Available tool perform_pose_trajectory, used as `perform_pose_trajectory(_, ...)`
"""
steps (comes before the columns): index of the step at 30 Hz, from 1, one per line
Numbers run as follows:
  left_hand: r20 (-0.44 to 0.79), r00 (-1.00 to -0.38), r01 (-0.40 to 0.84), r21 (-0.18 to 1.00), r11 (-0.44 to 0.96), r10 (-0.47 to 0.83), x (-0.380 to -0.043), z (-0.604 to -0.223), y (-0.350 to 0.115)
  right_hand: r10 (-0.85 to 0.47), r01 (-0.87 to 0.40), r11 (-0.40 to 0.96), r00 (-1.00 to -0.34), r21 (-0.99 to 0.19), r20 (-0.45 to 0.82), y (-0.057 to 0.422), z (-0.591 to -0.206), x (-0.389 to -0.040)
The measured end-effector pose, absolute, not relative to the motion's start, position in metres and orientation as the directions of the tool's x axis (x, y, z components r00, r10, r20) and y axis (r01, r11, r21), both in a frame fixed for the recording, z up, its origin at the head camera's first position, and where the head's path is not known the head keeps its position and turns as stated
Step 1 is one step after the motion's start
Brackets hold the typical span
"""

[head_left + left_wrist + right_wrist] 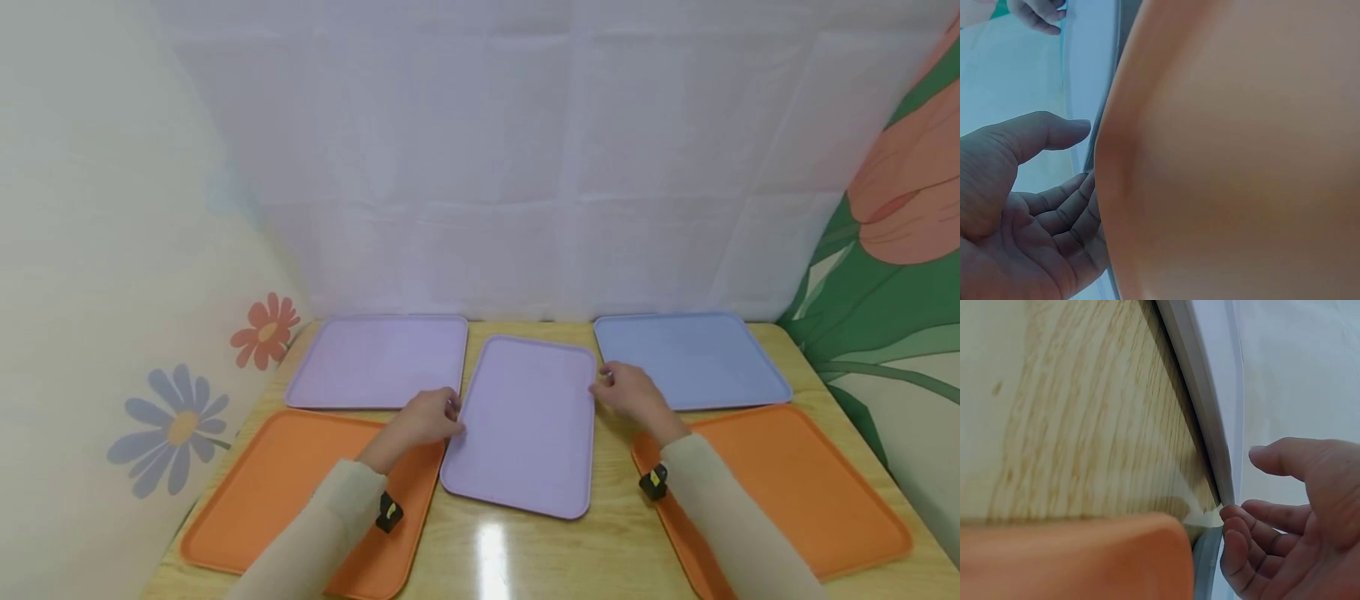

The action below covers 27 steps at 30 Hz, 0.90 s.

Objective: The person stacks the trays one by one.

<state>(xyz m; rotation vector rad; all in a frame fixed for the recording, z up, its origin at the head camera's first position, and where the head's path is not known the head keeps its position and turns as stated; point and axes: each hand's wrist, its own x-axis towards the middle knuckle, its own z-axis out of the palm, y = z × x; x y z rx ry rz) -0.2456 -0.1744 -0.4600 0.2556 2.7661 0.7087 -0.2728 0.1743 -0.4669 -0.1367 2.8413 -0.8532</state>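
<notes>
A lilac tray (525,425) lies a little askew in the middle of the wooden table, with nothing on it. My left hand (431,417) is at its left edge, thumb and fingers apart and loosely bent. Opposite it, my right hand (630,392) is by the upper right edge. In the right wrist view, the bent fingertips (1230,515) come right at the tray's rim (1210,406) while the thumb stands off from them. The left wrist view shows a gap between the thumb and the fingers too; an orange tray (1241,150) fills much of that view.
A second lilac tray (382,358) lies at the back left, a blue tray (693,358) at the back right. Orange trays lie at the front left (277,475) and front right (795,492). A white cloth (465,167) hangs behind the table (540,558), between painted walls.
</notes>
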Motion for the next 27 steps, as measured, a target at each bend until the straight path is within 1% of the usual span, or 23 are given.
perform_pose_trajectory(4,-0.229,-0.944,0.106,0.469,0.877,0.236,-0.245,-0.462,-0.173,-0.148,-0.04,0.84,-0.976,-0.541,-0.158,0.171,-0.467,-0.273)
perform_pose_trajectory(11,-0.201,-0.942,0.155,0.447,0.881,0.268,-0.243,-0.46,-0.173,-0.166,-0.054,0.857,-0.971,-0.512,-0.175,0.167,-0.465,-0.272)
perform_pose_trajectory(16,-0.204,-0.939,0.161,0.447,0.88,0.276,-0.242,-0.461,-0.174,-0.162,-0.058,0.877,-0.97,-0.478,-0.18,0.164,-0.467,-0.274)
perform_pose_trajectory(27,-0.211,-0.925,0.19,0.463,0.866,0.316,-0.238,-0.462,-0.168,-0.208,-0.121,0.9,-0.963,-0.42,-0.169,0.164,-0.467,-0.287)
